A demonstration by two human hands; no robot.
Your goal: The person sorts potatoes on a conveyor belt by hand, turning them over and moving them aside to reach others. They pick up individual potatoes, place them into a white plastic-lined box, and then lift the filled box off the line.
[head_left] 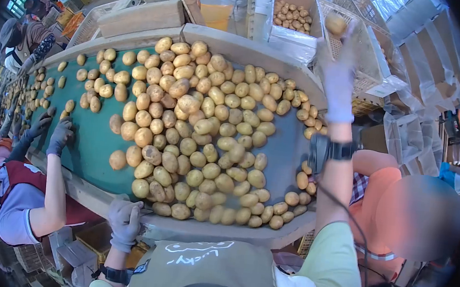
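Note:
Many potatoes (189, 105) lie heaped on a sorting table with a green belt (88, 156) at its left part. My left hand (124, 223), in a grey glove, rests on the table's near edge with its fingers curled; whether it holds anything is hidden. My right arm is stretched far forward over the right end of the table. My right hand (339, 65), in a pale glove and blurred by motion, is over a plastic crate (362, 82). A potato (336, 24) shows at its fingertips; whether the fingers grip it is unclear.
A lined box of potatoes (292, 17) stands beyond the table. Another person in orange (383, 210) is close on my right. On the left, a co-worker's gloved hands (60, 136) reach over the belt. Further people stand along its far left. Lined cartons (435, 58) fill the back right.

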